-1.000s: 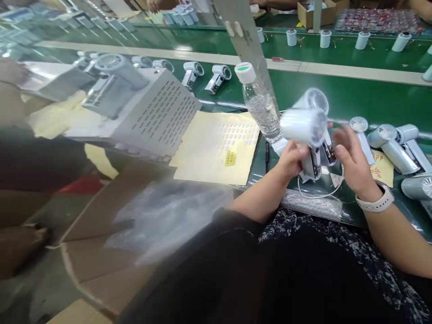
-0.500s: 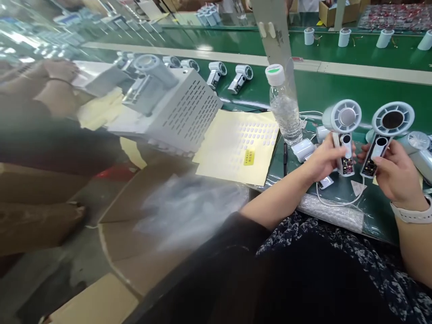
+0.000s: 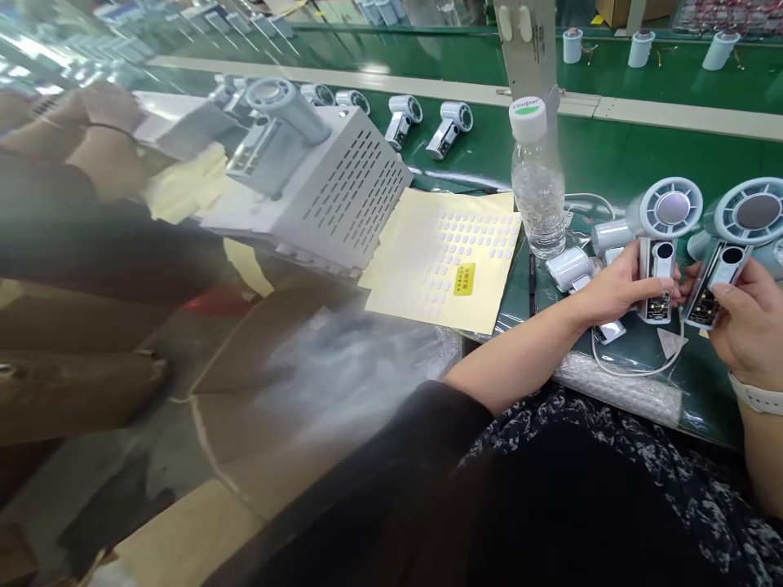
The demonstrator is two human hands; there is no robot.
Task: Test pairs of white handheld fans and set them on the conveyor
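My left hand [image 3: 617, 289] is closed round a pale blue handheld fan [image 3: 661, 285], its thumb across the front of the handle. My right hand [image 3: 749, 318] grips a second handheld fan [image 3: 727, 257] close beside it, thumb on the handle. Both fans stand upright, with round ribbed heads on top and bare circuit boards with small lights showing low on the handles. A white cable [image 3: 636, 373] loops up to the foot of the right-hand fan. Behind my left hand lie more pale blue fan parts [image 3: 568, 267], partly covered.
A water bottle [image 3: 538, 191] and a black pen [image 3: 532, 281] are left of my hands, beside a cream sticker sheet [image 3: 391, 277]. A slotted white metal box [image 3: 342, 175] carries another fan. Bubble wrap [image 3: 617, 391] lies along the front edge. At far left, a co-worker's arms [image 3: 110, 139] are blurred.
The view has swung, so most things sit farther right. Small lights now show on the boards of both fans. My hands keep the same hold.
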